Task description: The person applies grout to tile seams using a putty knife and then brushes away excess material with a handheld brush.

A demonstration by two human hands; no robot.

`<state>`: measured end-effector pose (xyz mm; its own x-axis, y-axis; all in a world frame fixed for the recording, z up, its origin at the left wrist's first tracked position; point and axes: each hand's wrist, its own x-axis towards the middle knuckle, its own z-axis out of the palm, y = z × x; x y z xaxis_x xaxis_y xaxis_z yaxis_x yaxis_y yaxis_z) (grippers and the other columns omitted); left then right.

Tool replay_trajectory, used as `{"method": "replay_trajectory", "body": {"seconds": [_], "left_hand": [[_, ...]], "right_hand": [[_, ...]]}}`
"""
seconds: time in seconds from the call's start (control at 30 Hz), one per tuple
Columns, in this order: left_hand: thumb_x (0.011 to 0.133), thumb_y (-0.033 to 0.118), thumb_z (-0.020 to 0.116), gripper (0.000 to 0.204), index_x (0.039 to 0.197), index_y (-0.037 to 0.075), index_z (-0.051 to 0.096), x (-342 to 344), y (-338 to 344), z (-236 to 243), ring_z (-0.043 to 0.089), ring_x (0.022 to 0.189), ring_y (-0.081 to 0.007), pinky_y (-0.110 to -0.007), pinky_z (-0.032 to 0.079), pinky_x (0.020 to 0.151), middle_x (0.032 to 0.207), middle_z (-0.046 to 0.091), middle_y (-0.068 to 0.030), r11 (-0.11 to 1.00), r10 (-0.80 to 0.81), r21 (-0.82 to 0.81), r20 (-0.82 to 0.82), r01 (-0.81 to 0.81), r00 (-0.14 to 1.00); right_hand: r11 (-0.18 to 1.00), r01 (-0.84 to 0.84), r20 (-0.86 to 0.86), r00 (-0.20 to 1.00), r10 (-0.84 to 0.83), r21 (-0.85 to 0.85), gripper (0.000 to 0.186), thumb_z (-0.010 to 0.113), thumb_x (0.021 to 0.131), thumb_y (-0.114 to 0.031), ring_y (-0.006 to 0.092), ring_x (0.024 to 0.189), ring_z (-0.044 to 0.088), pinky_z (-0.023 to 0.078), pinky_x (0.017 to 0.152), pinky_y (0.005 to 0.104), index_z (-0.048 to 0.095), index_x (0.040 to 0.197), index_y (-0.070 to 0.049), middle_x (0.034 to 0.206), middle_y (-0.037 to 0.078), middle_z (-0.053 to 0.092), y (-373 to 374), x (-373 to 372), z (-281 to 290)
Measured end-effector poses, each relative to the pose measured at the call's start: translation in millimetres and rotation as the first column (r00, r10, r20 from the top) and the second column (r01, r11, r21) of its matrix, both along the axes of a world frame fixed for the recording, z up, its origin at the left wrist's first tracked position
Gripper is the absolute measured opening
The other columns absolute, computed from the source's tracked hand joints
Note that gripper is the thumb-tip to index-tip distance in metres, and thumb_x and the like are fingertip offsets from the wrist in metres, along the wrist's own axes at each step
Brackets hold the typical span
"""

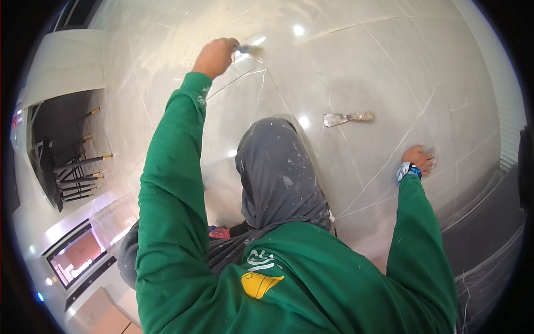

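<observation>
My left hand [216, 55] is reached far forward over the marble-look tile floor [389, 72]. Its fingers are closed round a small brush [251, 50] with a dark handle and tan bristles; the brush is slightly blurred, its tip at the floor close to a tile joint. My right hand [420, 160] leans on the tiles with fingers spread, holding nothing; a blue and white band circles that wrist. Between the two hands a putty knife [349, 118] with a stained blade and handle lies flat on the tiles.
Pale dust [206, 22] covers the far tiles. My bent knee in grey, spattered trousers [278, 167] rests in the middle. Black-legged furniture with gold tips [78, 164] and a lit screen [77, 253] stand at the left; dark plastic-covered furniture [484, 206] borders the right.
</observation>
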<state>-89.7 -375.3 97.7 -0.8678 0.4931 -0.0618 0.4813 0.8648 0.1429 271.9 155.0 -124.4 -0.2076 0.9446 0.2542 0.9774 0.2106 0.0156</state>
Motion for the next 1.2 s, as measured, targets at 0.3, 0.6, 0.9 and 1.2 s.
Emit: {"method": "replay_trajectory", "body": {"seconds": [0.3, 0.6, 0.9, 1.2], "left_hand": [[0.09, 0.008, 0.059, 0.02, 0.104, 0.007, 0.073, 13.7, -6.7, -10.8, 0.067, 0.092, -0.0383, -0.046, 0.052, 0.085, 0.095, 0.072, -0.0184, 0.987, -0.14, -0.052, 0.196, 0.153, 0.971], [0.089, 0.007, 0.061, 0.021, 0.107, 0.008, 0.073, 46.1, 43.4, -10.7, 0.068, 0.089, -0.0389, -0.043, 0.054, 0.083, 0.096, 0.072, -0.0198, 0.976, -0.197, 0.156, 0.331, 0.153, 0.923], [0.094, 0.013, 0.061, 0.021, 0.111, 0.006, 0.071, 30.7, 64.6, -18.6, 0.069, 0.089, -0.039, -0.043, 0.054, 0.08, 0.096, 0.07, -0.0236, 0.965, -0.087, 0.262, 0.258, 0.017, 0.962], [0.09, 0.013, 0.06, 0.02, 0.104, 0.008, 0.073, 6.7, 16.9, -27.4, 0.068, 0.089, -0.04, -0.048, 0.054, 0.08, 0.094, 0.071, -0.022, 0.921, 0.323, 0.213, 0.056, -0.327, 0.945]], "right_hand": [[1.0, -0.022, -0.014, 1.0, 0.021, -0.009, 0.061, 0.049, 0.093, -0.046, 0.0367, 0.146, 0.031, 0.026, 0.113, 0.0594, 0.048, 0.144, -0.012, 0.151, 0.019, 0.041, 0.2, -1.6, -0.5], [1.0, 0.01, 0.033, 0.999, -0.01, -0.007, 0.064, 0.048, 0.094, -0.048, 0.0342, 0.146, 0.031, 0.026, 0.114, 0.0582, 0.045, 0.146, -0.012, 0.154, 0.019, 0.039, 6.3, 6.5, -1.4], [0.995, 0.017, 0.004, 1.0, -0.017, -0.1, 0.069, 0.042, 0.096, -0.052, 0.0366, 0.149, 0.024, 0.019, 0.117, 0.0602, 0.038, 0.152, -0.011, 0.157, 0.021, 0.034, 5.3, 11.1, 5.5], [0.997, -0.011, -0.015, 1.0, 0.01, -0.071, 0.066, 0.046, 0.094, -0.049, 0.0358, 0.149, 0.026, 0.021, 0.116, 0.0599, 0.042, 0.148, -0.011, 0.156, 0.019, 0.035, 5.1, 2.0, 4.9]]}}
